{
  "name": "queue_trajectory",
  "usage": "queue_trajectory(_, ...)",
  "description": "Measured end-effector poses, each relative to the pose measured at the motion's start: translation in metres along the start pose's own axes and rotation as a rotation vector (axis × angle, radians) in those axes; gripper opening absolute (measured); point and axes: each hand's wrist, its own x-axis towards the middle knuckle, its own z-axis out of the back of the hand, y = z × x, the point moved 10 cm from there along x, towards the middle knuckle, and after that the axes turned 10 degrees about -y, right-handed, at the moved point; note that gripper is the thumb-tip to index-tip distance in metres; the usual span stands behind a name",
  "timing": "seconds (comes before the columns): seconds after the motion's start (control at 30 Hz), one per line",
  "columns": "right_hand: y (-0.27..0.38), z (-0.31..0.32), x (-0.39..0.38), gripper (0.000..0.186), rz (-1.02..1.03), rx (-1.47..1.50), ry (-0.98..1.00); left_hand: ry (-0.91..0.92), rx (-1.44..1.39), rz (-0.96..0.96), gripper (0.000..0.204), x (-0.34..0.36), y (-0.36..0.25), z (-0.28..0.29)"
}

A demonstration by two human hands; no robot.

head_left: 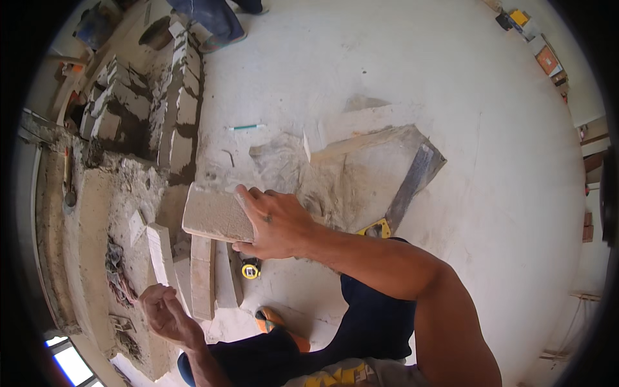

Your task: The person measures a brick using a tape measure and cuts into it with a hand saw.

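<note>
My right hand (278,222) is wrapped over the right end of a pale, flat masonry block (216,213), held above several cut strips of block. Lower left, my left hand (171,316) has its fingers curled in; anything inside them is hidden. Just beyond its fingertips stands a narrow white block piece (161,253). A longer beige block strip (203,277) lies under the held block. Close by is a yellow and black tape measure (251,270). A hand saw (412,184) with a yellow handle rests on the floor, partly behind my right forearm.
Low walls of white blocks (184,106) with grey mortar stand at upper left. A person's leg (216,22) shows at the top. A crumpled plastic sheet (335,174) and a teal pen-like stick (246,127) lie on the floor. A hammer-like tool (68,180) lies far left.
</note>
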Motion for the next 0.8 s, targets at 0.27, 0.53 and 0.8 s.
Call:
queue_trajectory(0.27,0.034,-0.035,-0.037,0.090,0.015,-0.035,0.297,0.264,-0.139,0.747,0.011,-0.068,0.022,-0.010)
queue_trajectory(0.53,0.043,0.052,-0.049,0.089,-0.129,-0.229,0.212,0.822,-0.071,0.808,0.018,-0.169,-0.021,-0.038)
queue_trajectory(0.8,0.078,0.294,-0.138,0.092,-0.565,-0.375,0.112,0.310,0.356,0.760,0.013,-0.096,-0.115,0.223)
